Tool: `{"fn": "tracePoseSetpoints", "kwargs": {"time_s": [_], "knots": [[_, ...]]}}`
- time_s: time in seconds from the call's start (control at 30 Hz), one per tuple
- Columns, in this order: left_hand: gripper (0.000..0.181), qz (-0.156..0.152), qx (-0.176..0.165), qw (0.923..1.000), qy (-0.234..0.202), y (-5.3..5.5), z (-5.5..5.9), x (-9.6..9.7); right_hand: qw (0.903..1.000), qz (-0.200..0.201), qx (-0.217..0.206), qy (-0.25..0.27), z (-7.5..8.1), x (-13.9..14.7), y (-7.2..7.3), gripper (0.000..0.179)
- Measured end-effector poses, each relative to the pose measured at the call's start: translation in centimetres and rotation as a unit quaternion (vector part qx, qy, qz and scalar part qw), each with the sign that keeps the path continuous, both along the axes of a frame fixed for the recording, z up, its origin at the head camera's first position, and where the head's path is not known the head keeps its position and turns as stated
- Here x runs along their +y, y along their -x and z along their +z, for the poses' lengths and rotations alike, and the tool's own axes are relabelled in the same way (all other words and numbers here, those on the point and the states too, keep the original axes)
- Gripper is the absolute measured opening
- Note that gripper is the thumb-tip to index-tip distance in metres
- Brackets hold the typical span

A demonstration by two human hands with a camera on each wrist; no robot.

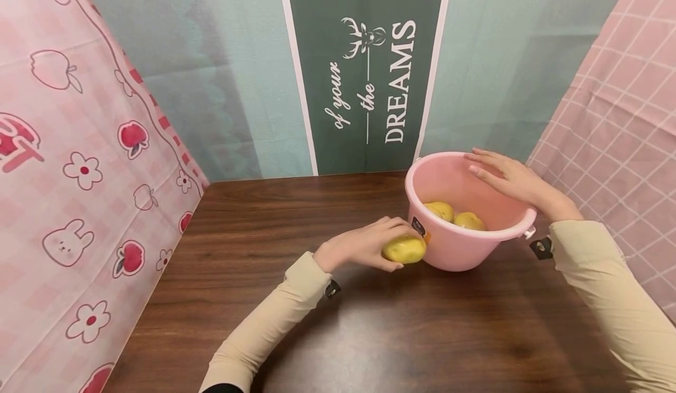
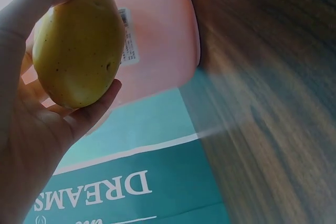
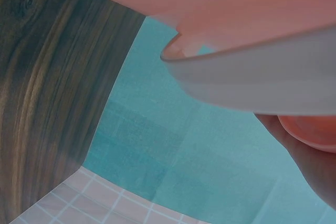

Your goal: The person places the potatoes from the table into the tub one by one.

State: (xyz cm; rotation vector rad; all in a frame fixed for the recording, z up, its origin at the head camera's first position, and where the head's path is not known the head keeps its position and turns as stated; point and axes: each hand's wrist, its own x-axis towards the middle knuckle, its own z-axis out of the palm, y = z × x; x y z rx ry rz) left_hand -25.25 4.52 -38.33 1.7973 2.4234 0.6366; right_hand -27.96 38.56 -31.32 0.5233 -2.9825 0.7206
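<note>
My left hand (image 1: pixel 369 243) holds a yellow potato (image 1: pixel 405 250) by the near left side of a pink bucket (image 1: pixel 456 255). In the left wrist view, thumb and fingers curl round that potato (image 2: pixel 79 45), whose skin has small dark specks. Two more potatoes, one to the left (image 1: pixel 439 210) and one to the right (image 1: pixel 469 221), show inside the bucket; its floor is partly hidden. Over the bucket's far right rim, my right hand (image 1: pixel 509 179) grips with the thumb inside. Only part of this hand (image 3: pixel 310 169) appears beneath the rim in the right wrist view.
The bucket stands on a dark wooden table (image 1: pixel 253 223), near its back right. A green curtain with white lettering (image 1: pixel 369 88) hangs behind. Pink printed cloth (image 1: pixel 79 205) borders the left, and pink checked cloth (image 1: pixel 618 123) the right. A label (image 2: pixel 128 38) is on the bucket's side.
</note>
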Motion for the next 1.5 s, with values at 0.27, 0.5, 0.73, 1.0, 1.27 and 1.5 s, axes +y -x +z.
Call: {"fn": "tracePoseSetpoints", "kwargs": {"time_s": [0.27, 0.5, 0.73, 1.0, 1.27, 1.5], "knots": [[0.057, 0.009, 0.002, 0.9998, -0.016, 0.3, 0.9, -0.5, 1.0, -0.001, -0.003, -0.004, 0.0, 0.1, 0.0, 0.05], [0.057, 0.015, 0.007, 0.9995, -0.028, 0.6, 1.5, -1.0, 1.0, -0.002, 0.001, -0.002, 0.0, 0.0, -0.1, 0.049], [0.057, 0.022, 0.003, 0.9987, -0.046, 0.7, 2.0, -1.5, 1.0, 0.0, 0.006, -0.001, -0.2, 0.0, -0.1, 0.049], [0.058, 0.028, 0.017, 0.9976, -0.062, 1.1, 2.6, -2.0, 1.0, -0.002, -0.001, 0.005, -0.4, 0.1, -0.1, 0.049], [0.058, 0.043, 0.007, 0.9966, -0.071, 1.2, 3.2, -2.7, 1.0, -0.002, -0.003, 0.007, -0.5, 0.1, -0.2, 0.049], [0.058, 0.049, 0.011, 0.9955, -0.08, 1.4, 3.7, -3.1, 0.9999, -0.005, -0.008, 0.005, -0.3, 0.1, -0.3, 0.05]]}}
